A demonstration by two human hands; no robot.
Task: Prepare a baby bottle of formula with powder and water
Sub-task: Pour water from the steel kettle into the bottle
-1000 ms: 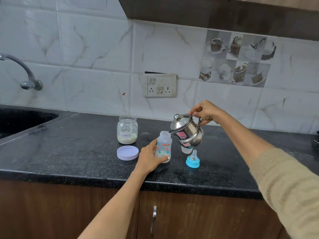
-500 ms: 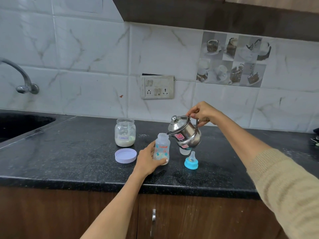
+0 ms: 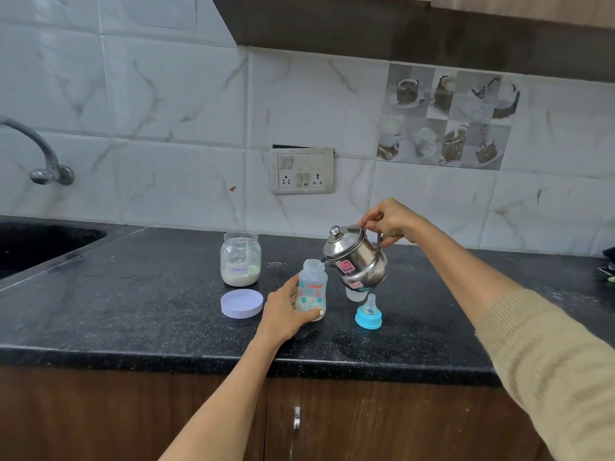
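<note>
A clear baby bottle (image 3: 312, 287) with coloured prints stands open on the black counter (image 3: 133, 301). My left hand (image 3: 286, 314) grips it low on its left side. My right hand (image 3: 392, 221) holds the handle of a small steel kettle (image 3: 356, 261), tilted with its spout over the bottle's mouth. A glass jar (image 3: 240, 259) labelled formula, with pale powder at the bottom, stands open behind and to the left. Its lilac lid (image 3: 242, 303) lies flat in front of it. The blue nipple ring (image 3: 368, 314) stands right of the bottle, with a clear cap (image 3: 353, 294) behind it.
A black sink (image 3: 40, 241) with a steel tap (image 3: 40, 154) is at the far left. A switch and socket plate (image 3: 302, 170) sits on the tiled wall. Brown cabinet doors (image 3: 366, 420) run under the counter's front edge. A dark object (image 3: 607, 261) lies at the far right.
The kettle stays tilted over the bottle, held a little steeper, and both hands keep their grips. The view has shifted slightly.
</note>
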